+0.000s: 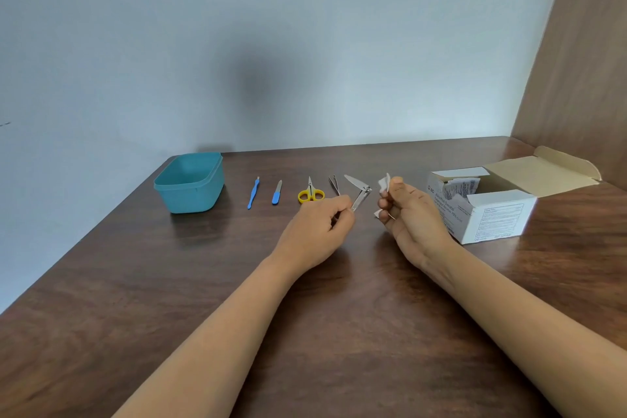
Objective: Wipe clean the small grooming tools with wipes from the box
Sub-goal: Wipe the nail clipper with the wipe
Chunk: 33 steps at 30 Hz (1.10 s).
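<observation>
left hand [319, 224] pinching nail clipper [359, 192]; right hand [412, 214] pinching wipe [384, 184].

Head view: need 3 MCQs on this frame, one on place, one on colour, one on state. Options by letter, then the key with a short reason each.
1. Where does the teal tub stand relative to the row of tools?
A. at its left end
B. at its right end
C. in front of it

2. What colour are the handles of the scissors?
A. blue
B. yellow
C. red

3. What state is the nail clipper in?
A. lying on the table
B. inside the box
C. held in the left hand, lever swung open

Key:
1 A, the tub sits left of the blue cuticle pusher and blue nail file.
2 B, the finger loops are yellow.
3 C, the left hand pinches it off the table, while the right hand holds a white wipe.
</observation>
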Motion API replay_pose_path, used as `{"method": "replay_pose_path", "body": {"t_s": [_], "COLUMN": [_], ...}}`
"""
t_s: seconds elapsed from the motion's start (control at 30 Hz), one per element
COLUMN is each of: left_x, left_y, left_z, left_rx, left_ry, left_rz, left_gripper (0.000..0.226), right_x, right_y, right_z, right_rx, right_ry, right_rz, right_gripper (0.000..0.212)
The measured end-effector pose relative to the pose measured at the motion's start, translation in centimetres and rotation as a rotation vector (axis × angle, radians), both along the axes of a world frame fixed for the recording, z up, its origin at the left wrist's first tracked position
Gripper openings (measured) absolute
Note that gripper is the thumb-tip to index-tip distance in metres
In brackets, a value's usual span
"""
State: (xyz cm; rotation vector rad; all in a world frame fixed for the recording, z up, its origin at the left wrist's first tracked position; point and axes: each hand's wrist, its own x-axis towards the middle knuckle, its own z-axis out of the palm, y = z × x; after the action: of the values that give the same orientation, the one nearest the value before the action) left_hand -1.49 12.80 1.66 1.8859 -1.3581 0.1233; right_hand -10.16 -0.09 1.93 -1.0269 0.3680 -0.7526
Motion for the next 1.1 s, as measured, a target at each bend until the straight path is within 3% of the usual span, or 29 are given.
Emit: {"method": "replay_pose_path", "body": {"t_s": [0.23, 0.5, 0.73, 0.97, 1.1], "left_x": [0.09, 0.29, 0.68, 0.9, 1.01], "left_y": [-0.01, -0.07, -0.25, -0.46, -0.54], "left_z": [-0.02, -0.13, -0.38, -0.75, -0.81], "left_rx": [0.102, 0.15, 0.142, 0.119, 0.112], "left_ry": [-0.164, -0.322, -0.391, -0.452, -0.469], "left_rz": [0.062, 0.077, 0.088, 0.096, 0.094], "left_gripper": [0.025, 0.02, 0.02, 0.019, 0.021], "right_x": [-0.18, -0.37, -0.43, -0.65, -0.86], "right_y": [-0.02, -0.24, -0.08, -0.29, -0.6], "right_z": [-0.28, -0.13, -0.17, -0.2, -0.23], "right_rx": [-0.209, -0.379, -0.491, -0.574, -0.767], "right_ry": [0.068, 0.138, 0.163, 0.119, 0.242], "right_rz": [-0.08, -0.186, -0.074, -0.105, -0.22], "right_gripper": [0.017, 0.023, 0.019, 0.011, 0.005]}}
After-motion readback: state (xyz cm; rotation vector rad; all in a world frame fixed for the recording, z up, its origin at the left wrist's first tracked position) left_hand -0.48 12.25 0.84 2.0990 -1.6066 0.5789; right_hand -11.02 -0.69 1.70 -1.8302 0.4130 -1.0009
